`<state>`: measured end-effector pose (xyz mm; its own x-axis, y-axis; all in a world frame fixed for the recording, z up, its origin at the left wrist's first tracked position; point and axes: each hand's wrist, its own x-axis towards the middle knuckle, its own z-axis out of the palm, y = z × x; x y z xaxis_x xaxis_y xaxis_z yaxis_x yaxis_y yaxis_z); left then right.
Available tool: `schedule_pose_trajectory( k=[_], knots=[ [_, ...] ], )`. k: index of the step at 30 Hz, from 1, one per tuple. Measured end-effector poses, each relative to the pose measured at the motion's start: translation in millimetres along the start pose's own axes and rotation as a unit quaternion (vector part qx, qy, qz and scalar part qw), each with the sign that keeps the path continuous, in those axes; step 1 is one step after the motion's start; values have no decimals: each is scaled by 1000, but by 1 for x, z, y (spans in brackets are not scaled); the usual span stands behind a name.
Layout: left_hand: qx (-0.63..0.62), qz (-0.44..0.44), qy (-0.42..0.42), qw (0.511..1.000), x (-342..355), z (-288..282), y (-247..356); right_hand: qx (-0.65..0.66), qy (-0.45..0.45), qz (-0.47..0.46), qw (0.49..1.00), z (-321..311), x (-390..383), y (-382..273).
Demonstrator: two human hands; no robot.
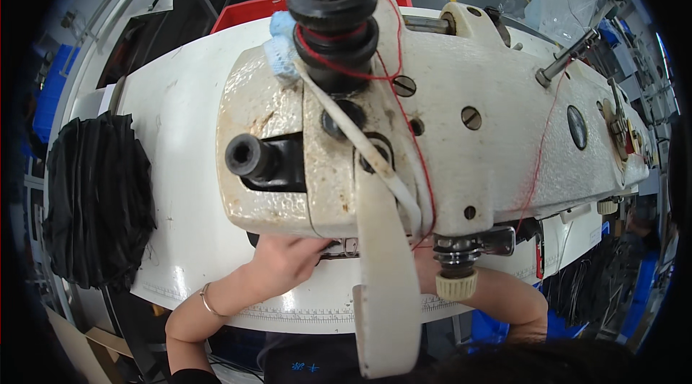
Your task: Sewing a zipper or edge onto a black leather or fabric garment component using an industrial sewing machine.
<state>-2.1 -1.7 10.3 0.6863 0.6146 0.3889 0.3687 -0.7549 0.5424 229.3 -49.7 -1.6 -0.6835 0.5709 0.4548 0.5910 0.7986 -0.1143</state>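
Observation:
A cream sewing machine head fills the middle of the view, with black knobs, red thread and a hanging white strap. Beneath its near edge my left hand has its fingers curled beside small metal parts; what they hold, if anything, is hidden under the machine. My right hand is mostly hidden behind the strap and the cream-capped tension knob, so I cannot tell what its fingers do. A blue cloth wad is tucked by the upper knob.
A pile of black fabric pieces lies on the white table at the left. A red bin stands behind the table. More dark material hangs at the right, near blue bins.

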Motion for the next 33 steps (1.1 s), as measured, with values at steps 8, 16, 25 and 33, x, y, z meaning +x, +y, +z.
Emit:
schedule_pose_trajectory(
  k=[8,16,25,33],
  knots=[
    [-134,-136,12,982,8,-13,2,-110,-11,2,994,15,-13,-8],
    [-72,-62,-60,994,-29,22,-16,-45,4,-18,999,22,-15,0],
    [3,46,-65,997,-27,21,-18,18,20,59,998,41,-26,-12],
    [-169,-216,-319,907,-33,7,-16,7,27,59,998,31,-22,-10]
  ],
)
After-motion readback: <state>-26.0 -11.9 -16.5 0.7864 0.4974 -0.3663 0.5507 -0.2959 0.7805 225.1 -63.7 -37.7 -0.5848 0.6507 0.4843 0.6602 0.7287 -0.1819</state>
